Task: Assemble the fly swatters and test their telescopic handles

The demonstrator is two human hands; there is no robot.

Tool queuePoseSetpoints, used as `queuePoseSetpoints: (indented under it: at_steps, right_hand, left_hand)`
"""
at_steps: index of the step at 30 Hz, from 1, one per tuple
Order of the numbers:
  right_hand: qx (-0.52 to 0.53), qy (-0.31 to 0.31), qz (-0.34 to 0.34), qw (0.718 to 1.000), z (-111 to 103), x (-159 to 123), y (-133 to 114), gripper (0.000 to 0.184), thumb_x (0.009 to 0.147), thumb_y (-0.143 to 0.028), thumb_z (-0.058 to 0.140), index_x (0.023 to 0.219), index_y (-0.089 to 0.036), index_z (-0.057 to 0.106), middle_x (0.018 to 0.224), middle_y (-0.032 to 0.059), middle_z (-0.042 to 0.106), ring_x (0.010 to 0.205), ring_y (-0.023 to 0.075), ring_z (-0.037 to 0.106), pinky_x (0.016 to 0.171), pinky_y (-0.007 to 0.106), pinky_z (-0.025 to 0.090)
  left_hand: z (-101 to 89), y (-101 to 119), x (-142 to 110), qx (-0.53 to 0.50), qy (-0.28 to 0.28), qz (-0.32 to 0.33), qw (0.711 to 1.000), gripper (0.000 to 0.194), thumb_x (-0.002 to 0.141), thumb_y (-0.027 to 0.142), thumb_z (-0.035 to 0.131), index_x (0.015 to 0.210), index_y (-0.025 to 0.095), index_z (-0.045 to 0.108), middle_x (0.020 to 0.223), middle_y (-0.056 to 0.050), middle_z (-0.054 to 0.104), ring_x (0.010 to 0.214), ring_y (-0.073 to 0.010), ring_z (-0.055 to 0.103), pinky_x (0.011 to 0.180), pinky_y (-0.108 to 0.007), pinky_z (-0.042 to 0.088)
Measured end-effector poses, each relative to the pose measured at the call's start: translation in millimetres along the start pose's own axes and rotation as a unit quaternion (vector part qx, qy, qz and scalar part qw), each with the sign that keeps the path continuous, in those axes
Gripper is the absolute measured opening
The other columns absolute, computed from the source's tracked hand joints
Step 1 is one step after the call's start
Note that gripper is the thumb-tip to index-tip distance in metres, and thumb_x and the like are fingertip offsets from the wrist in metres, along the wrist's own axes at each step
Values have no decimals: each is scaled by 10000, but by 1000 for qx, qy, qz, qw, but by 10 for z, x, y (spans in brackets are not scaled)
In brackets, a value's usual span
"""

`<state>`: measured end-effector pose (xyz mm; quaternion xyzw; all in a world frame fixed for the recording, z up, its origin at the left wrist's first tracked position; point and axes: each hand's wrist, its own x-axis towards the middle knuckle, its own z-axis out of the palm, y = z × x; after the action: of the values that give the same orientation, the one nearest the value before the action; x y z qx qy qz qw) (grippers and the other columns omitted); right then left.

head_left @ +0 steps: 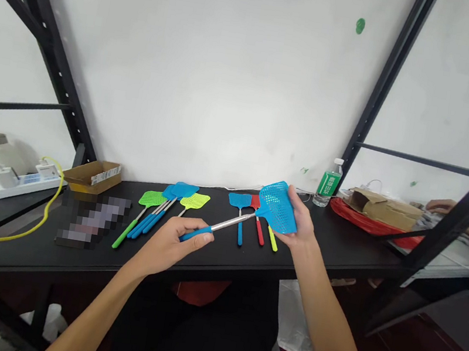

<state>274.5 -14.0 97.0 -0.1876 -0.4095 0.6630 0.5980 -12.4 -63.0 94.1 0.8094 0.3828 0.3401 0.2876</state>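
A blue fly swatter (pixel 279 207) with a metal shaft is held above the black table, between both hands. My left hand (pixel 177 243) is closed round its blue handle. At the other end, my right hand (pixel 300 218) grips the perforated head by its right edge. Behind it on the table lie a smaller-looking blue swatter (pixel 239 233), a red swatter (pixel 259 231) and a yellow swatter (pixel 272 239), their heads partly hidden. Further left are a green swatter (pixel 125 233), several blue swatters (pixel 157 219) and a yellow-green swatter (pixel 195 201).
An open cardboard box (pixel 94 178) sits at the left, near a power strip (pixel 28 187) and yellow cable (pixel 47 211). A water bottle (pixel 328 184) stands at the back right. Beyond the right frame post (pixel 446 215), another person's hand (pixel 441 206) is over a neighbouring table.
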Motion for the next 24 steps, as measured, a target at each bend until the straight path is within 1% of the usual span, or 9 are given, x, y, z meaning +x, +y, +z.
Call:
queuePoseSetpoints:
  at_steps: [3,5,7,10,13,16,19,22,24]
  right_hand:
    - [37,-39,9,998,21,29,86,385,891,-568,574,874,-199,683,722,17,710,363,60,459,284,151,309]
    - [43,-57,-6,997,15,46,150,359,923,-547,532,909,-220,681,694,-18,698,312,21,329,279,124,224]
    - [36,-59,-22,997,17,59,204,313,950,-512,495,1028,-266,671,767,-35,720,322,14,293,303,112,226]
    - [42,-58,-4,997,35,74,240,329,967,-506,451,1130,-290,637,858,-20,734,375,42,357,346,132,303]
    - [85,-49,32,995,33,96,225,330,967,-486,445,1079,-243,637,810,-1,716,435,75,441,392,166,382]
    - [80,-32,56,995,6,117,192,303,958,-424,475,1129,-216,614,814,12,715,477,97,498,415,191,425]
    - [80,-9,60,995,-18,123,153,286,943,-368,500,1159,-206,593,819,11,718,488,102,525,412,196,433]
    - [112,12,42,993,-31,107,96,266,931,-321,509,1157,-201,582,762,-6,697,477,95,519,405,188,424]
    - [129,23,30,991,-39,91,54,260,925,-299,510,1153,-194,578,726,-15,677,462,90,499,401,184,417]
  left_hand:
    - [16,-36,5,-50,-6,-21,999,369,907,506,560,880,161,690,620,23,470,575,-105,420,530,-221,352]
    - [57,-73,29,-105,-5,-26,994,402,908,532,548,865,151,672,547,50,381,505,-88,363,486,-216,326]
    - [104,-112,65,-162,17,-33,986,442,918,561,510,823,148,635,499,73,305,452,-75,300,454,-213,307]
    - [144,-164,111,-185,55,-68,979,439,916,573,506,814,155,594,481,95,254,420,-62,243,421,-199,281]
    - [154,-216,133,-180,49,-112,976,403,898,553,542,1003,168,590,532,105,253,426,-62,242,398,-180,263]
    - [210,-278,152,-196,67,-142,968,434,900,499,521,1228,218,480,592,108,313,417,-59,238,387,-169,266]
    - [334,-365,182,-209,81,-149,963,448,890,412,493,1302,258,407,674,92,423,413,-55,283,408,-180,325]
    - [462,-470,204,-182,62,-148,970,446,900,396,463,1319,248,426,795,38,548,484,-82,432,490,-223,417]
    - [525,-529,205,-125,53,-150,979,447,935,451,422,1317,224,474,929,-34,643,660,-138,589,654,-285,495]
